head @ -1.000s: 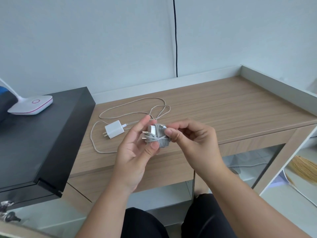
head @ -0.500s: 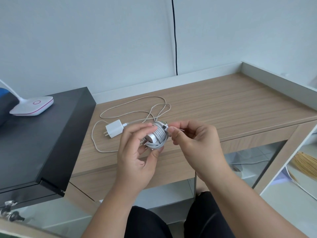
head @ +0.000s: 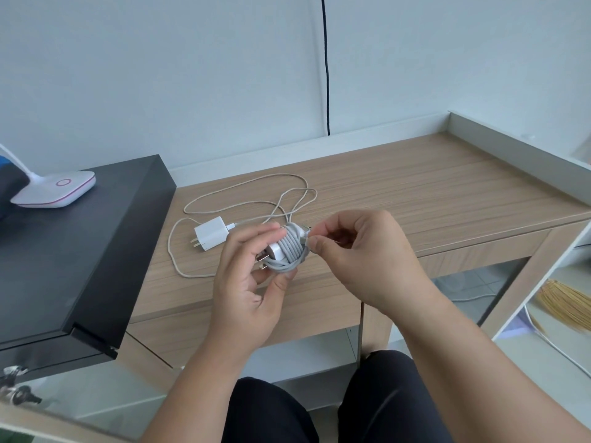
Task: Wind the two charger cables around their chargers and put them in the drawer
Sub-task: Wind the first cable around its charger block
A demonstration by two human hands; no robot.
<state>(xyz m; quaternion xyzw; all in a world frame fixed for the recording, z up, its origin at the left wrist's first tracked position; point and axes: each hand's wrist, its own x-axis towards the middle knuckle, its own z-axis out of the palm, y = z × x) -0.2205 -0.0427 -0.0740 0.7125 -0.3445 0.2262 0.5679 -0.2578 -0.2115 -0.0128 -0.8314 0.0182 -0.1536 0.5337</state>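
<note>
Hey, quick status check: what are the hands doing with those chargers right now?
Left hand grips wound charger; right hand pinches its cable end. Second charger on desk, cable loose. Nothing in the way.

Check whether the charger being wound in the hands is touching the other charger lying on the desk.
Apart. The head view shows a strip of bare desk between the wound charger, held in the left hand, and the loose charger.

Two chargers [head: 212, 233] [head: 277, 251], two cables [head: 243, 199] [head: 292, 247], two hands [head: 248, 282] [head: 361, 260], one lamp base [head: 54, 193].
</note>
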